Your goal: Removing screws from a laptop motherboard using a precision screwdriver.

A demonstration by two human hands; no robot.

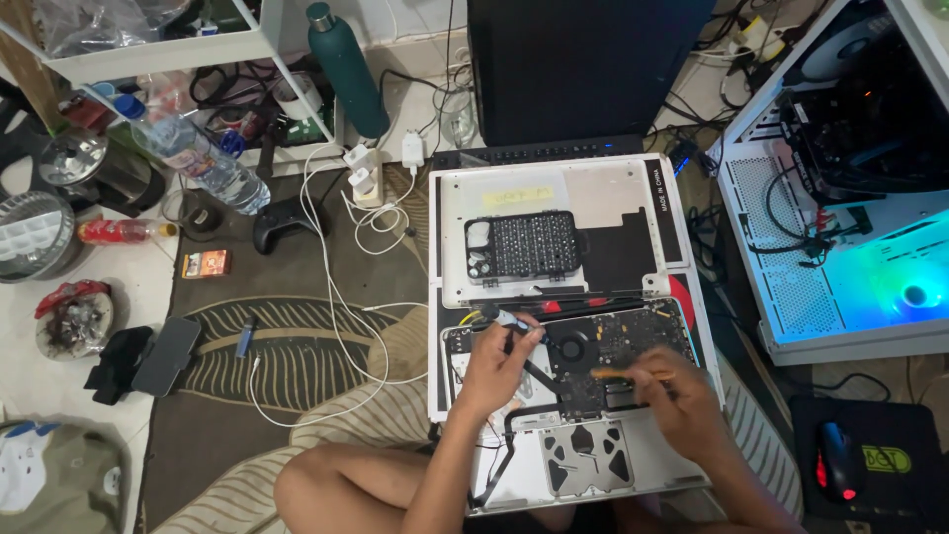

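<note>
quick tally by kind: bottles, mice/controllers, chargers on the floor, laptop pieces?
Bottles: 3 – teal bottle, clear water bottle, small red bottle
Pointing/gaming devices: 2 – game controller, mouse
White chargers: 2 –
Laptop pieces: 2 – opened laptop under the left hand and right hand, removed bottom cover
Total: 9

Floor (148, 287) w/ brown leaf-pattern rug (297, 346) over pale tile. On rug: opened laptop (583, 396), its removed bottom cover (554, 227) just behind, black game controller (287, 220), white cables (346, 297) & chargers (364, 173), small orange box (207, 263), blue pen (245, 336), phone (166, 354). Teal bottle (346, 69), clear water bottle (193, 153) further back. White PC case (840, 247) at right, mouse (838, 460) on black pad.
</note>
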